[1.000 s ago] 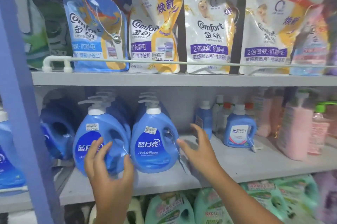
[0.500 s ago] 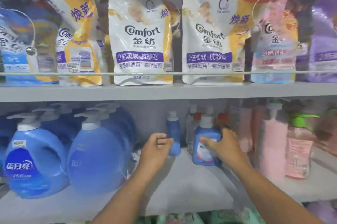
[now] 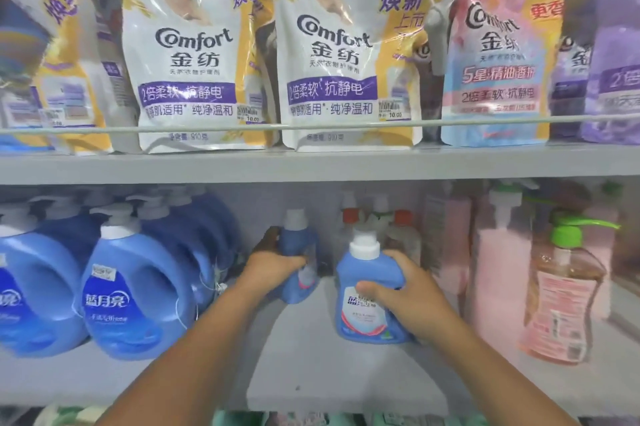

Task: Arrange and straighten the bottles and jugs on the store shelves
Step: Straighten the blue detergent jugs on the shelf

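Two small blue detergent bottles stand on the grey middle shelf (image 3: pixel 329 373). My left hand (image 3: pixel 273 261) is wrapped around the rear small blue bottle (image 3: pixel 299 242), which has a white cap and leans a little. My right hand (image 3: pixel 398 290) grips the front small blue bottle (image 3: pixel 363 287) from its right side; its white label faces me. To the left stand large blue pump jugs (image 3: pixel 138 294), with more behind them.
Pink pump bottles (image 3: pixel 498 269) and an amber bottle with a green pump (image 3: pixel 564 290) stand at the right. Small red-capped bottles (image 3: pixel 403 228) sit at the back. White Comfort refill pouches (image 3: pixel 194 58) line the upper shelf behind a rail. Green jugs show on the shelf below.
The view has moved closer. My left hand has gone from a fist beside the rear small bottle to gripping it. My right hand has closed around the front small bottle.
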The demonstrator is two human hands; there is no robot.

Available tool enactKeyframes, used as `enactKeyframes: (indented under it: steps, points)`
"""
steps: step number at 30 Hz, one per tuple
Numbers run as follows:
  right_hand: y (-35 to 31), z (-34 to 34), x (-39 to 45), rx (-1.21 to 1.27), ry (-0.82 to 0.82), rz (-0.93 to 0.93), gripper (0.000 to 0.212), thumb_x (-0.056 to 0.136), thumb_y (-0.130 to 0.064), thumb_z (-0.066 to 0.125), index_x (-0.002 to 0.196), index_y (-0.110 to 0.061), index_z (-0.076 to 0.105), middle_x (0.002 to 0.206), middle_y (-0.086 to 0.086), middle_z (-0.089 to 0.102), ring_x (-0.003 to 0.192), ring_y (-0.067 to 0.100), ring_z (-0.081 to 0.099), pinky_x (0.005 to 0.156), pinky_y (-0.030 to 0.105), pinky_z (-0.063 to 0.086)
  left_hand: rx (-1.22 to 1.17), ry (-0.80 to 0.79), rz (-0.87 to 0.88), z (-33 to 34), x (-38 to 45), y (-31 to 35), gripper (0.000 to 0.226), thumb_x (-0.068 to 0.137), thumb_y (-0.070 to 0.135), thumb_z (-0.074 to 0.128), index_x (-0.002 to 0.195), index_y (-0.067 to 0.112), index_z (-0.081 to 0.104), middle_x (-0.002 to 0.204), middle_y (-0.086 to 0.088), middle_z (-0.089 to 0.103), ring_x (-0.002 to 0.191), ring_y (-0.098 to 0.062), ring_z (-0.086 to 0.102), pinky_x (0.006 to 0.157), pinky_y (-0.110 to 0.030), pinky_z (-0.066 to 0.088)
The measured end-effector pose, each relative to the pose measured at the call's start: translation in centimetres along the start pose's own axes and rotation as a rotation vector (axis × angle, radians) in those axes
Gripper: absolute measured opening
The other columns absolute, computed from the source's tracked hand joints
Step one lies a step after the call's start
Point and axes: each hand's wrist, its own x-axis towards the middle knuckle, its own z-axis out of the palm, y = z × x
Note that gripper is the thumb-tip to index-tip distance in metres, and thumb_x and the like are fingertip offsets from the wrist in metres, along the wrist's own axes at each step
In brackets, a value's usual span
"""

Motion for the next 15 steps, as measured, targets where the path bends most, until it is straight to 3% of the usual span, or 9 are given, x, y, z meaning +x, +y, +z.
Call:
enactKeyframes:
  steps: [2,5,8,12,15]
  points:
    - [0.0,0.1,0.0,0.054,-0.069,0.0,0.05,0.057,-0.058,0.083,0.102,-0.052,0.062,0.098,-0.016,0.076,0.088,0.004,0.074,0.076,0.027,0.061,-0.069,-0.131,0.029,-2.2,-1.6,-0.6,0.047,0.065,0.028,0.078,0.109,0.027,0.062,0.093,0.008,0.079,0.088,-0.004,0.075,0.067,-0.018,0.057]
    - [-0.5,1.1,0.2,0.117,-0.171,-0.006,0.046,0.062,-0.052,0.087,0.102,-0.049,0.064,0.099,-0.01,0.078,0.09,0.009,0.076,0.071,0.027,0.059,-0.26,-0.355,-0.016,-4.4,-3.4,-1.5,0.035,0.089,-0.005,0.067,0.12,0.012,0.066,0.112,-0.008,0.079,0.108,-0.026,0.075,0.084,-0.03,0.061]
    - [-1.2,3.1,-0.1,0.158,-0.238,-0.008,0.043,0.065,-0.051,0.086,0.101,-0.044,0.064,0.098,-0.009,0.078,0.09,0.008,0.076,0.066,0.018,0.055,-0.294,-0.329,-0.025,-5.4,-4.5,-2.0,0.039,0.092,-0.002,0.072,0.127,0.01,0.063,0.119,-0.007,0.077,0.112,-0.025,0.073,0.093,-0.036,0.059]
    - [-1.1,6.7,-1.7,0.224,-0.177,-0.031,0.053,0.067,-0.052,0.082,0.104,-0.022,0.058,0.093,-0.005,0.074,0.089,0.01,0.075,0.067,0.022,0.055,-0.261,-0.246,0.076,-5.9,-5.7,-2.3,0.041,0.092,0.004,0.075,0.13,0.016,0.063,0.116,0.003,0.079,0.108,-0.016,0.074,0.085,-0.022,0.057]
    - [-2.2,9.0,-2.6,0.147,-0.118,-0.076,0.048,0.067,-0.055,0.078,0.099,-0.025,0.058,0.097,-0.003,0.067,0.092,0.006,0.07,0.072,0.019,0.052,-0.24,-0.269,0.138,-6.4,-6.5,-2.8,0.041,0.097,0.002,0.068,0.133,0.019,0.063,0.122,0.003,0.077,0.115,-0.017,0.072,0.096,-0.027,0.056]
